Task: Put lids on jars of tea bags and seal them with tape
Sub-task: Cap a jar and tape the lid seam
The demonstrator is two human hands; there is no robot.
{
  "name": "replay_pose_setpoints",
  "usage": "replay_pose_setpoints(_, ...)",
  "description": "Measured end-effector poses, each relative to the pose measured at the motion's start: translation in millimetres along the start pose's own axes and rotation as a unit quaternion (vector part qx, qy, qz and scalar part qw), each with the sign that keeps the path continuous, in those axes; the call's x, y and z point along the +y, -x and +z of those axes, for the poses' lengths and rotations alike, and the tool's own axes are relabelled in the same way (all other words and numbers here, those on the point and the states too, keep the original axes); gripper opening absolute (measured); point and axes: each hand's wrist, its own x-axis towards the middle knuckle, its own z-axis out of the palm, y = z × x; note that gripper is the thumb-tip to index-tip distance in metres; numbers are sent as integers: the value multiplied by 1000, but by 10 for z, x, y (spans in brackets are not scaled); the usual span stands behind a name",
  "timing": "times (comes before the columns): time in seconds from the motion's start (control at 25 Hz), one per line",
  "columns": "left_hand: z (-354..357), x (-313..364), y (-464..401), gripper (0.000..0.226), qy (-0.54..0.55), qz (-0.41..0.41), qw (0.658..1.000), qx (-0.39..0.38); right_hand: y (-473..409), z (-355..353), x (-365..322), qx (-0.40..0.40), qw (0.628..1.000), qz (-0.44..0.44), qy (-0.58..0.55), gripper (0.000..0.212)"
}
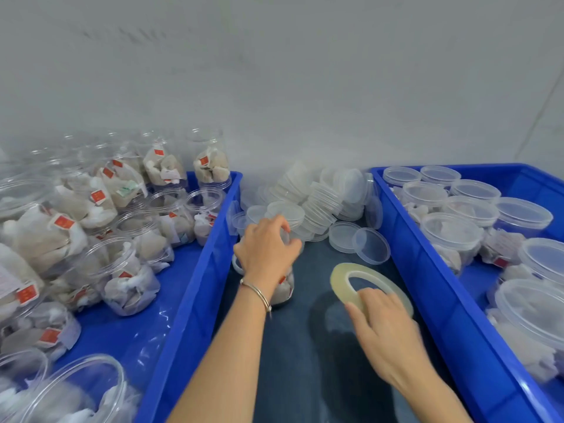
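The work stands partway through one jar of a large batch. The left hand [268,244] sits on top of a jar of tea bags [282,290] standing on the dark work surface [305,361], fingers curled down over its top; a lid appears to be under the palm, but the hand hides it, so lid seating cannot be confirmed. The right hand [384,328] grips the near edge of a roll of clear tape [363,285], which lies just right of the jar, fingers bent over the ring. No tape is visible on the jar, so sealing is judged still to be done.

In the left blue bin [195,285], many open jars [128,276] of tea bags wait without lids, some tipped on their sides. In the right blue bin [427,270], lidded jars [451,236] stand close together; whether they carry tape cannot be told.

A heap of loose lids [317,203] rests against the wall behind the jar, with two lids [360,242] lying between the heap and the tape.

Both bin walls flank the work surface closely, limiting side clearance for turning the jar while taping. The heap of lids crowds the far side.
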Motion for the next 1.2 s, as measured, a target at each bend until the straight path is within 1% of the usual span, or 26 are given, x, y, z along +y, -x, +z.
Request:
replay_pose_setpoints(0.08, 139, 80, 144, 20, -43, 37, 998, 40, -187, 114, 2, -79, 994, 21, 71, 24)
replay_pose_setpoints(0.12, 163, 70, 200, 20, -44, 40, 997, 49, -285, 171, -17, -122, 988, 27, 94, 26)
replay_pose_setpoints(0.16, 154, 41, 229, 20, -27, 43, 997, 62, -368, 224, -32, -156, 982, 27, 106, 36)
replay_pose_setpoints(0.2, 127, 26, 252, 20, 3, 47, 995, 83, -426, 265, -40, -175, 979, 14, 102, 55)
replay_pose_setpoints(0.24, 101, 21, 280, 21, 46, 66, 990, 119, -464, 273, -63, -164, 984, -7, 74, 75)
replay_pose_setpoints(0.28, 83, 61, 334, 21, 97, 107, 976, 166, -497, 226, -107, -118, 992, -38, 23, 90)
replay_pose_setpoints(0.32, 83, 155, 413, 20, 147, 164, 952, 215, -523, 125, -174, -50, 995, -78, -36, 98)
replay_pose_setpoints(0.36, 82, 315, 488, 18, 194, 225, 921, 254, -544, -17, -227, 23, 990, -113, -80, 100)
replay_pose_setpoints(0.4, 66, 527, 543, 17, 247, 278, 887, 273, -559, -171, -248, 103, 981, -134, -92, 96)
replay_pose_setpoints(0.44, 46, 765, 570, 19, 296, 321, 857, 275, -572, -319, -216, 193, 967, -147, -80, 88)
replay_pose_setpoints(0.48, 32, 1010, 578, 20, 331, 359, 831, 267, -574, -460, -124, 288, 945, -146, -53, 77)
replay_pose_setpoints(0.52, 29, 1244, 590, 20, 350, 393, 813, 251, -551, -596, -14, 368, 921, -124, -26, 67)
replay_pose_setpoints(0.56, 43, 1458, 618, 19, 354, 424, 803, 223, -508, -708, 96, 415, 907, -78, -6, 60)
replay_pose_setpoints(0.6, 69, 1644, 656, 17, 350, 450, 800, 185, -457, -793, 201, 425, 905, -13, -1, 57)
replay_pose_setpoints(0.68, 140, 1906, 699, 17, 338, 477, 805, 96, -394, -873, 376, 390, 913, 109, -42, 60)
replay_pose_setpoints(0.72, 183, 1990, 697, 18, 327, 478, 814, 48, -378, -897, 433, 368, 916, 145, -66, 62)
replay_pose_setpoints(0.76, 236, 2047, 683, 20, 299, 470, 830, -5, -376, -923, 466, 345, 918, 173, -86, 64)
replay_pose_setpoints(0.84, 353, 2106, 656, 30, 200, 430, 872, -118, -424, -964, 545, 289, 925, 228, -88, 62)
replay_pose_setpoints(0.88, 417, 2099, 635, 35, 172, 403, 883, -168, -454, -966, 580, 256, 931, 253, -60, 59)
replay_pose_setpoints(0.92, 481, 2076, 603, 39, 177, 375, 887, -203, -495, -964, 622, 226, 934, 274, -32, 56)
replay_pose_setpoints(0.96, 535, 2040, 568, 41, 195, 350, 889, -221, -550, -968, 670, 201, 932, 300, -17, 56)
replay_pose_setpoints(1.04, 593, 1964, 526, 41, 192, 337, 890, -238, -654, -1049, 749, 147, 926, 345, -33, 68)
replay_pose_setpoints(1.08, 613, 1934, 518, 41, 178, 339, 889, -253, -703, -1117, 797, 112, 931, 341, -67, 77)
replay_pose_setpoints(1.16, 650, 1888, 530, 40, 161, 342, 883, -278, -764, -1260, 905, 33, 943, 303, -134, 96)
replay_pose_setpoints(1.2, 675, 1873, 536, 39, 153, 345, 883, -280, -776, -1320, 953, -7, 948, 290, -128, 99)
